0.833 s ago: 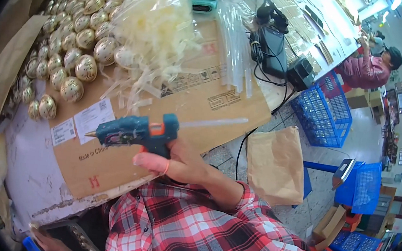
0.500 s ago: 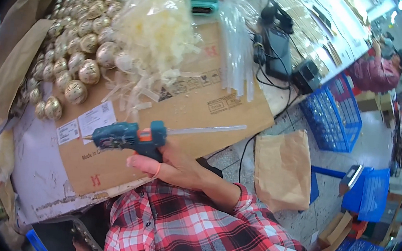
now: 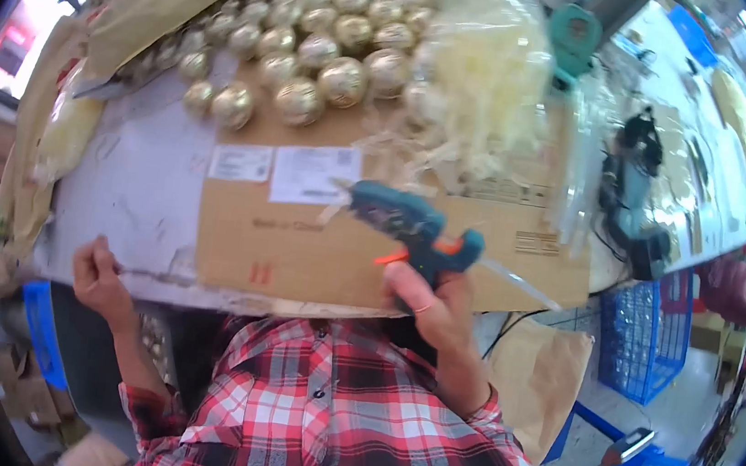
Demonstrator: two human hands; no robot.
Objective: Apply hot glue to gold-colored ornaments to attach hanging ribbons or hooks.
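Observation:
My right hand (image 3: 440,310) is wrapped round the handle of a teal hot glue gun (image 3: 398,213) with an orange trigger. Its nozzle points left over a white label on a flat cardboard sheet (image 3: 315,254), and a clear glue stick (image 3: 523,284) sticks out of its back end. My left hand (image 3: 101,278) hovers by the table's front edge at the left, fingers curled together; whatever they may hold is too small to make out. Beyond the cardboard lie many shiny gold balls (image 3: 342,80), some touching one another.
A clear plastic bag of pale yellow pieces (image 3: 486,89) lies right of the balls, beside clear glue sticks (image 3: 580,165). Black cables and an adapter (image 3: 647,250) sit farther right. A blue crate (image 3: 646,342) and a brown paper bag (image 3: 540,381) stand below the table's right end.
The view has swung left, so the table shifts rightward in it. My left hand has risen into view beside the table edge. The glue gun stays in my right hand, its nozzle now tilted upward.

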